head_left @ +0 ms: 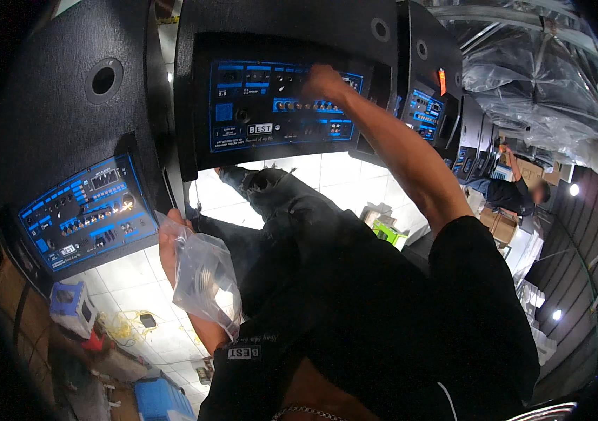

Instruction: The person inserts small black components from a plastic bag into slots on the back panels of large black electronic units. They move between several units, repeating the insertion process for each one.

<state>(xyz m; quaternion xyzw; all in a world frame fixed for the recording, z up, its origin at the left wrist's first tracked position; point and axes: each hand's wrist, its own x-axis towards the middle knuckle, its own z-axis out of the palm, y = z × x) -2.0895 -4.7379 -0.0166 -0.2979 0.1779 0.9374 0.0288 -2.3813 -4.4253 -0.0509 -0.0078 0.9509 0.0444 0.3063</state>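
In front of me stands a black speaker cabinet (278,21) with a blue-edged control panel (246,116) carrying a row of small knobs (295,106). My right hand (323,83) is at the upper part of this panel, its fingers curled together against the surface. Whatever they may grip is hidden behind the hand. Down at the left, my left hand (170,235) is closed on the top of a clear plastic bag (208,281), which hangs beside my forearm. Some pale, shiny items show inside the bag, too unclear to name.
A second black speaker cabinet (67,91) stands close on the left, its panel (88,210) facing me. More cabinets (422,77) line up to the right under plastic sheeting (552,77). Another person (513,189) works farther off. A blue box (162,400) lies at lower left.
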